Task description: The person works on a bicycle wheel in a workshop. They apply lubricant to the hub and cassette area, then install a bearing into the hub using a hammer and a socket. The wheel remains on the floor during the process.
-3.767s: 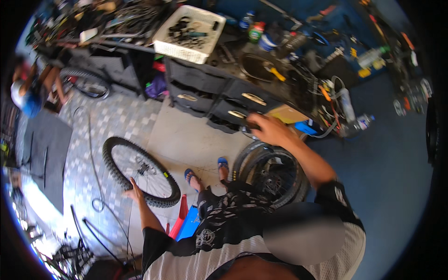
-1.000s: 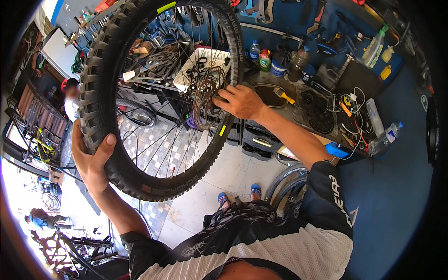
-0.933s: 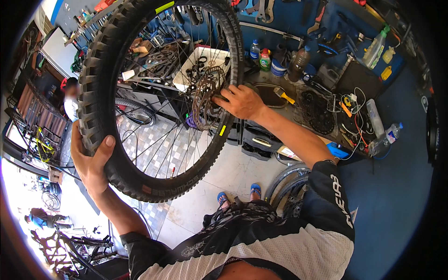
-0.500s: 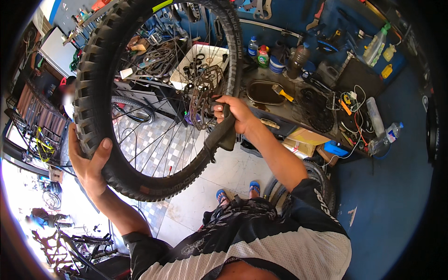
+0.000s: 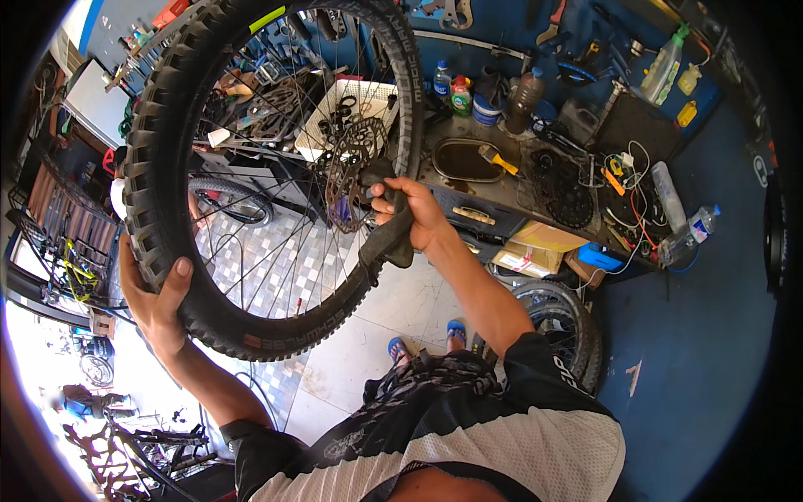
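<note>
A: Where is the wheel point(image 5: 159, 192)?
B: Held up off the floor point(image 5: 339, 351), left of centre in the scene, in front of the person's body, its fat knobbly tyre facing the near left.

A: And the hands?
B: The left hand point(image 5: 159, 305) grips the tyre at its near left side, thumb on the inner side, the other fingers wrapped round the outside. The right hand point(image 5: 414, 213) is closed on a dark cloth point(image 5: 389, 243) by the wheel's right side.

A: How does the cloth lie?
B: One end bunches up near the middle of the wheel, just beside the brake disc point(image 5: 345, 188); the other hangs down in front of the tyre's near right part. Whether it presses on the hub is hidden by the fingers.

A: What shows through the spokes?
B: A white basket point(image 5: 311, 144) of small parts, farther off.

A: And to the right?
B: The worktop point(image 5: 512, 189), far side, with an oval tray point(image 5: 456, 161), a yellow-handled brush point(image 5: 504, 162) across the tray's right edge, and several bottles behind. Nearer, below it, more wheels point(image 5: 577, 322) stand on the floor.
</note>
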Tool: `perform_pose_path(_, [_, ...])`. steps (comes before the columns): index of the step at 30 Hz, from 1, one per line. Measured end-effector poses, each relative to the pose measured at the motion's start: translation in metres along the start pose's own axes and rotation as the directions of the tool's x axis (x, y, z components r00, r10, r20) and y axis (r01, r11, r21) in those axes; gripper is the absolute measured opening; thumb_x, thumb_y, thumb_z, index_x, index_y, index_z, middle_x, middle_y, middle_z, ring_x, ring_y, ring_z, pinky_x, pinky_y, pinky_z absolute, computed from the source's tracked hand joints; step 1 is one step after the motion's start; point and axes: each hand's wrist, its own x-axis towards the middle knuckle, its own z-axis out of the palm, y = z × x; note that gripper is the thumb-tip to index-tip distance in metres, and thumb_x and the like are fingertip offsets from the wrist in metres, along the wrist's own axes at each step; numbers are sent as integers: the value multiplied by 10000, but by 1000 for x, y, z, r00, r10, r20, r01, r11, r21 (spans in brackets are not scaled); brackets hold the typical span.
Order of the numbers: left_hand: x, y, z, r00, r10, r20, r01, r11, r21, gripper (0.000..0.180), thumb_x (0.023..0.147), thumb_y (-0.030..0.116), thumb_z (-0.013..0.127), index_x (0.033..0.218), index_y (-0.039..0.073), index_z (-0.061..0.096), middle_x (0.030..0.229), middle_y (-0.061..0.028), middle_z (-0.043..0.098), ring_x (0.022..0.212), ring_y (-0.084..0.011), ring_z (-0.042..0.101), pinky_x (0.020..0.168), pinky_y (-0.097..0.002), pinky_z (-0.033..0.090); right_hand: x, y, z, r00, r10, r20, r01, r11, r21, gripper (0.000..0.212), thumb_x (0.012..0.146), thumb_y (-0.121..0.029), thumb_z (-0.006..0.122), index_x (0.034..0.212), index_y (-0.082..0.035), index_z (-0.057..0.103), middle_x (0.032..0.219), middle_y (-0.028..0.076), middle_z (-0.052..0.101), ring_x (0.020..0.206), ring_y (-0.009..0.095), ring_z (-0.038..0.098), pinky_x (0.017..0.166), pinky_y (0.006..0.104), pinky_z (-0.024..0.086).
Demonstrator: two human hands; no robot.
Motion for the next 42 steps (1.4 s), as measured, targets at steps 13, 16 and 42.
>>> perform_pose_path(13, [-2,-3,-2,1000,-11,-17,11,1000,20,1054,669,272,891,1498,-127,379,1239,-200,616,1064,-249,630,986,-347,474,-16,-44,23,848,-236,475,126,-781,-611,363,894,-128,622,1223,-239,727,931,92,585,882,295,677,731,437,554])
perform_pose_path(16, [-2,-4,-1,998,-16,-56,17,1000,24,1058,673,277,889,1504,-126,373,1251,-203,612,1077,-250,627,993,-349,471,-23,-37,31,843,-126,523,170,-860,-481,399,882,-161,656,1275,-210,706,944,68,577,833,258,666,645,409,553])
perform_pose_path(42, [-5,-29,-19,999,-27,-35,27,1000,-6,1063,680,262,881,1514,-133,354,1307,-222,584,1143,-288,612,1050,-385,446,-41,-15,3,957,-63,-282,3,978,-208,288,1010,-305,547,800,-108,535,717,24,520,652,165,516,628,334,458])
